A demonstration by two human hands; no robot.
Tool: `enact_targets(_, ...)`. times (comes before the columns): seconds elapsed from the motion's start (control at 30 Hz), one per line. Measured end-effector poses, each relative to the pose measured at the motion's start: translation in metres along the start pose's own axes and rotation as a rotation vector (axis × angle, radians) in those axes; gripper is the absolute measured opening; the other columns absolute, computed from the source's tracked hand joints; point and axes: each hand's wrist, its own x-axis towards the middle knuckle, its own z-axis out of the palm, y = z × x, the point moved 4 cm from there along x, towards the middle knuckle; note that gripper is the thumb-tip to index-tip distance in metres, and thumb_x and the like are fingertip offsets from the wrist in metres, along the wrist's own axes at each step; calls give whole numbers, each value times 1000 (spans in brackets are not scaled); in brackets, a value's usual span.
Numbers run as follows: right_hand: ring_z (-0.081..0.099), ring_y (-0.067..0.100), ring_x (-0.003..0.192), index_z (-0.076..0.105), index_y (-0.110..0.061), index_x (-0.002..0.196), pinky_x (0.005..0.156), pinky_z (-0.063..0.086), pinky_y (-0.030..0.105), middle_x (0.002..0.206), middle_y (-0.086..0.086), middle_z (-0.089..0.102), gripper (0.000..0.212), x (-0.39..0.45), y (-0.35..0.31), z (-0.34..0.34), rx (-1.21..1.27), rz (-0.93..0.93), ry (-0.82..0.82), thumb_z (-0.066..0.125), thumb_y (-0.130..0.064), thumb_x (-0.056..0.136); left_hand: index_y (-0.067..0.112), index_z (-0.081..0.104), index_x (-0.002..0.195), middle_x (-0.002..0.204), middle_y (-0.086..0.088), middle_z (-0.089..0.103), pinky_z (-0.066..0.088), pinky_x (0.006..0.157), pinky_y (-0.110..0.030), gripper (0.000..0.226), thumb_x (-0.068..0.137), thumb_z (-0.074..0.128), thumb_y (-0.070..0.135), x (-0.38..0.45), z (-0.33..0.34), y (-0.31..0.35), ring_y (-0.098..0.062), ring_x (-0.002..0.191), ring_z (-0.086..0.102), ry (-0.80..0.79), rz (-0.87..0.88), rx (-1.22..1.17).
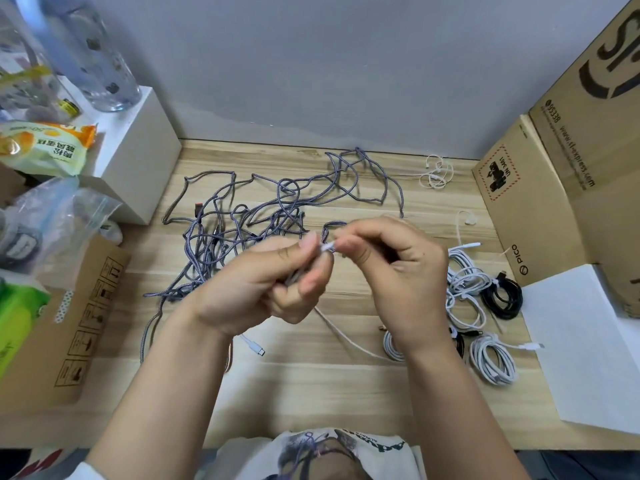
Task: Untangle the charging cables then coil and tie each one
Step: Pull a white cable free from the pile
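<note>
White cable end (327,247) pinched by both hands' fingers — left hand (263,289), right hand (391,268) — above grey tangle (249,216).

Both forearms are bare from wrist to elbow, with no watch, ring or bracelet on the left hand (263,289) or right hand (398,271). At the near edge, a white printed T-shirt (322,452) shows dark green lettering and a grey graphic.
</note>
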Motion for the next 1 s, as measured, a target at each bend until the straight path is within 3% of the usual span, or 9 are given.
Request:
enact_targets(0.17, 52, -3, 64, 63, -36, 80, 63, 40, 16, 66, -25, 60, 19, 1, 6, 10, -3, 95, -91, 52, -26, 92, 9, 60, 94, 55, 8, 28, 24, 45, -19, 21, 98, 43, 21, 2, 15, 26, -7, 42, 16, -237, 201, -336)
enact_targets(0.23, 47, -4, 58, 56, -41, 79, 59, 33, 9, 57, -27, 54, 23, -2, 8, 20, -17, 157, -243, 48, -23, 91, 1, 58, 107, 55, 5, 33, 29, 48, -19, 24, 98, 39, 13, 5, 16, 35, -6, 43, 20, -188, 273, -449)
enact_targets(0.33, 44, 4, 53, 58, -44, 65, 55, 36, 17, 52, -20, 52, 27, -8, 13, 29, -174, 224, -384, 45, -27, 82, 1, 53, 114, 51, 9, 49, 42, 49, -16, 27, 94, 38, 13, 11, 9, 28, -1, 39, 41, 194, 334, -200)
enact_targets(0.4, 52, 17, 61, 63, -32, 78, 60, 45, 34, 61, -8, 60, 21, -10, 17, 28, -361, 212, -429, 43, -35, 83, 5, 50, 117, 60, 5, 64, 50, 55, -20, 29, 94, 37, 15, 13, 7, 22, -8, 50, 61, 341, 348, -28)
enact_targets(0.47, 50, 17, 62, 60, -26, 87, 59, 43, 37, 57, -7, 52, 21, -10, 18, 24, -428, 205, -432, 43, -39, 83, 8, 48, 119, 76, -5, 73, 55, 62, -23, 31, 91, 40, 19, 15, 6, 19, -16, 68, 71, 405, 323, -3)
enact_targets(0.63, 43, 20, 55, 64, -15, 74, 54, 37, 36, 48, -1, 41, 34, -11, 15, 17, -527, 229, -386, 45, -43, 80, 10, 40, 130, 97, -2, 73, 54, 80, -23, 43, 88, 41, 18, 20, 2, 15, -18, 91, 70, 480, 300, 29)
enact_targets(0.83, 37, 10, 44, 65, -30, 69, 51, 31, 29, 40, -8, 41, 17, -12, 10, 12, -530, 261, -290, 55, -43, 73, 18, 32, 143, 100, 15, 70, 52, 80, -20, 50, 96, 45, 29, 17, -9, 9, -8, 91, 68, 586, 166, 646)
enact_targets(0.9, 31, 8, 42, 65, -24, 66, 48, 28, 26, 41, -8, 39, 17, -12, 10, 12, -380, 360, -313, 61, -38, 74, 17, 27, 146, 93, 20, 67, 49, 72, -18, 52, 98, 43, 30, 16, -9, 9, -8, 83, 67, 634, 166, 853)
enact_targets(1.0, 21, 3, 34, 60, -13, 82, 35, 26, 16, 46, -8, 32, 11, -17, 7, 16, 319, 738, -412, 60, -24, 86, 25, 18, 147, 92, 25, 65, 50, 73, -24, 58, 93, 35, 39, 12, -14, 13, -9, 79, 66, 755, 314, 1029)
